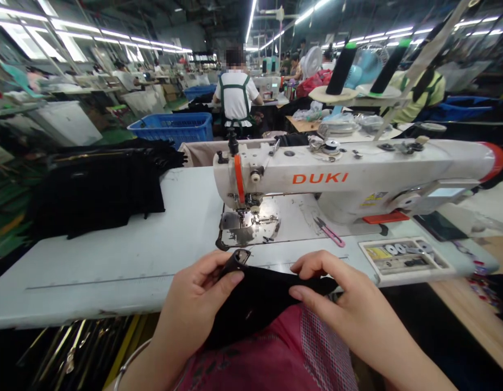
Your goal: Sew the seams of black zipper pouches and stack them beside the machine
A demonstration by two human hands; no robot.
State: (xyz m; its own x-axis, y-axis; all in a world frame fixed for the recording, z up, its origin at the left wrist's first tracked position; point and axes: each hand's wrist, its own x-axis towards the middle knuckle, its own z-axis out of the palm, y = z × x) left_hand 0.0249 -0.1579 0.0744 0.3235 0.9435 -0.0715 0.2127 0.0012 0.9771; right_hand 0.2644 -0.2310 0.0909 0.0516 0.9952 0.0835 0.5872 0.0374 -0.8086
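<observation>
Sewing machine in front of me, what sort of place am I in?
Probably a garment or bag factory: the sewing machine sits before you, black fabric pieces are piled on its table, and more workstations stretch back under long ceiling lights.

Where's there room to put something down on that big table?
The widest bare patch is on the table, between the black pile and sewing machine. The right is crowded: pink-handled snips, parts tray. The left hand and right hand hold black cloth in front.
</observation>
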